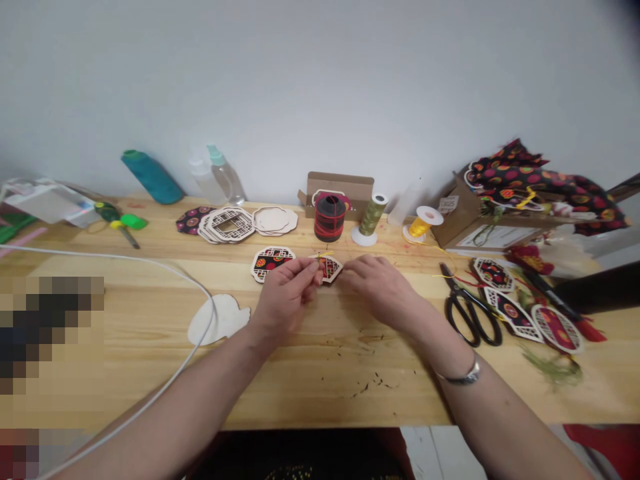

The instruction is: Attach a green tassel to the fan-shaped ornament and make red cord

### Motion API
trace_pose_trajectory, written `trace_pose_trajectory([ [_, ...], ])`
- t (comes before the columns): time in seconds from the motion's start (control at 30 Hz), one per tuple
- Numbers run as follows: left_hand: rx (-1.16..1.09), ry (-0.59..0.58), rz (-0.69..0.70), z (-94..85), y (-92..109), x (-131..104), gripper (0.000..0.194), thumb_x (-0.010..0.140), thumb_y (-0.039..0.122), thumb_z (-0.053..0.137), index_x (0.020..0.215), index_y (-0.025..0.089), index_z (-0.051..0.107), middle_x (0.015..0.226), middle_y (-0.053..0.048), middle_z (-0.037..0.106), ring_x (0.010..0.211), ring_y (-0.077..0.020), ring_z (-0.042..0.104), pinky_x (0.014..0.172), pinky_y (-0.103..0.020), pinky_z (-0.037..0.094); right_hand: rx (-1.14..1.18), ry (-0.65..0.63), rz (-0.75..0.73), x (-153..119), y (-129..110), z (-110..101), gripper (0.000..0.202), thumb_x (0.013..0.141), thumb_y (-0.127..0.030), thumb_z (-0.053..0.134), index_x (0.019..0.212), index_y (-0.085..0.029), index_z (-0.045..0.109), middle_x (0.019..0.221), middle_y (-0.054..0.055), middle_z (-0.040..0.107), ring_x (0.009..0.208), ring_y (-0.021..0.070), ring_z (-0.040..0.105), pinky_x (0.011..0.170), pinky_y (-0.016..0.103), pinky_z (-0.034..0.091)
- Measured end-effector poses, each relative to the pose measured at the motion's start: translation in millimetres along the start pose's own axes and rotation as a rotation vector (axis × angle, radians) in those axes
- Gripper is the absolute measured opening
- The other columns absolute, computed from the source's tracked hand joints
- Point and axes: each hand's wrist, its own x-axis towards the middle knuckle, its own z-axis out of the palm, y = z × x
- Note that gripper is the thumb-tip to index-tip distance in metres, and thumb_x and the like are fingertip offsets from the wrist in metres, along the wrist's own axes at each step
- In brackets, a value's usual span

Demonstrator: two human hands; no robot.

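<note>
My left hand point(285, 290) is closed in a pinch at the left end of a small wooden fretwork ornament point(331, 268) backed with dark patterned cloth. A short yellow cord point(326, 254) shows at the ornament's top edge, beside the left fingertips. Close to the ornament's right point, my right hand point(377, 287) has its fingers bent and pressed together; what they hold, if anything, is hidden. Partly behind the left hand lies another fretwork ornament point(270, 259) with black floral cloth.
Behind the hands stand a red-and-black cord spool point(329, 220), a green thread spool point(373, 217) and a yellow cord spool point(423, 223). Black scissors point(473, 313) and finished ornaments point(513, 313) lie rightward. A white cable point(200, 283) crosses a pale wooden piece point(220, 319) at left.
</note>
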Motion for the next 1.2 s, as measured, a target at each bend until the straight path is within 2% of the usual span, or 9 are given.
trace_pose_trajectory([
  [0.07, 0.012, -0.011, 0.002, 0.1, -0.5, -1.4, 0.015, 0.067, 0.024, 0.072, 0.069, 0.012, 0.063, 0.057, 0.002, 0.055, 0.043, -0.0013, 0.034, 0.039, -0.015, 0.021, -0.093, -0.042, 0.188, -9.5, 9.4, -15.2, 0.029, 0.078, -0.001, 0.05, 0.099, -0.016, 0.062, 0.097, 0.011, 0.063, 0.088, 0.0216, 0.054, 0.069, 0.031, 0.036],
  [0.2, 0.015, -0.037, 0.027, 0.0, -1.1, -2.9, 0.014, 0.068, 0.023, 0.072, 0.07, 0.012, 0.064, 0.058, 0.001, 0.057, 0.042, -0.001, 0.034, 0.039, -0.015, 0.021, -0.2, -0.174, 0.501, -53.6, 28.2, -42.4, 0.015, 0.079, -0.007, 0.049, 0.084, -0.013, 0.062, 0.078, 0.01, 0.062, 0.071, 0.0196, 0.057, 0.061, 0.029, 0.036],
  [0.37, 0.022, -0.057, 0.031, 0.8, 0.3, -5.0, 0.013, 0.069, 0.023, 0.071, 0.07, 0.012, 0.065, 0.059, 0.0, 0.057, 0.042, -0.0013, 0.034, 0.039, -0.015, 0.02, -0.252, -0.336, 0.899, -118.4, 33.6, -38.6, 0.016, 0.08, -0.023, 0.054, 0.086, -0.009, 0.06, 0.082, 0.016, 0.064, 0.073, 0.0241, 0.061, 0.057, 0.029, 0.037],
  [0.57, 0.016, -0.055, 0.028, 2.2, 0.9, -6.8, 0.013, 0.068, 0.023, 0.072, 0.069, 0.012, 0.066, 0.058, 0.0, 0.057, 0.042, -0.0013, 0.034, 0.039, -0.015, 0.019, -0.154, -0.349, 0.98, -140.9, 33.0, -14.0, 0.031, 0.078, -0.016, 0.051, 0.106, -0.003, 0.054, 0.092, 0.02, 0.067, 0.085, 0.0267, 0.064, 0.067, 0.031, 0.043],
  [0.77, -0.046, -0.065, 0.036, 2.1, 2.2, -5.6, 0.013, 0.067, 0.022, 0.073, 0.07, 0.012, 0.065, 0.058, 0.0, 0.057, 0.041, -0.0007, 0.033, 0.039, -0.014, 0.02, -0.037, -0.405, 1.001, -150.2, 27.8, -27.1, 0.026, 0.074, -0.018, 0.05, 0.096, -0.009, 0.061, 0.088, 0.018, 0.067, 0.079, 0.028, 0.064, 0.063, 0.033, 0.043],
  [0.97, -0.14, -0.103, -0.002, 4.1, 9.3, -10.5, 0.013, 0.066, 0.02, 0.074, 0.07, 0.012, 0.064, 0.056, 0.002, 0.055, 0.04, 0.0, 0.032, 0.039, -0.014, 0.02, 0.692, -0.245, 0.911, -152.5, -1.2, -40.2, 0.034, 0.077, -0.042, 0.057, 0.099, -0.016, 0.059, 0.091, 0.01, 0.063, 0.082, 0.0235, 0.059, 0.072, 0.034, 0.044],
  [1.07, -0.174, -0.135, -0.018, 5.3, 11.9, -12.6, 0.014, 0.065, 0.019, 0.075, 0.07, 0.012, 0.065, 0.055, 0.002, 0.055, 0.04, -0.0002, 0.031, 0.039, -0.014, 0.019, 1.264, -0.118, 0.767, -135.0, -26.4, -31.0, 0.052, 0.068, -0.061, 0.062, 0.094, -0.017, 0.059, 0.078, 0.004, 0.055, 0.071, 0.018, 0.051, 0.063, 0.029, 0.041],
  [1.13, -0.195, -0.155, -0.027, 5.4, 12.7, -13.3, 0.014, 0.064, 0.02, 0.076, 0.07, 0.012, 0.065, 0.054, 0.001, 0.055, 0.04, -0.0004, 0.031, 0.039, -0.015, 0.019, 1.642, 0.028, 0.646, -120.4, -43.4, -21.2, 0.066, 0.064, -0.076, 0.053, 0.093, -0.017, 0.059, 0.074, 0.002, 0.049, 0.061, 0.0133, 0.042, 0.057, 0.028, 0.037],
  [1.2, -0.212, -0.171, -0.037, 5.3, 13.4, -13.8, 0.014, 0.063, 0.019, 0.076, 0.069, 0.012, 0.066, 0.053, 0.002, 0.054, 0.04, -0.0005, 0.031, 0.039, -0.015, 0.018, 1.926, 0.06, 0.635, -106.5, -56.5, -11.8, 0.076, 0.058, -0.084, 0.049, 0.09, -0.016, 0.059, 0.075, 0.003, 0.046, 0.061, 0.0122, 0.039, 0.053, 0.026, 0.034],
])
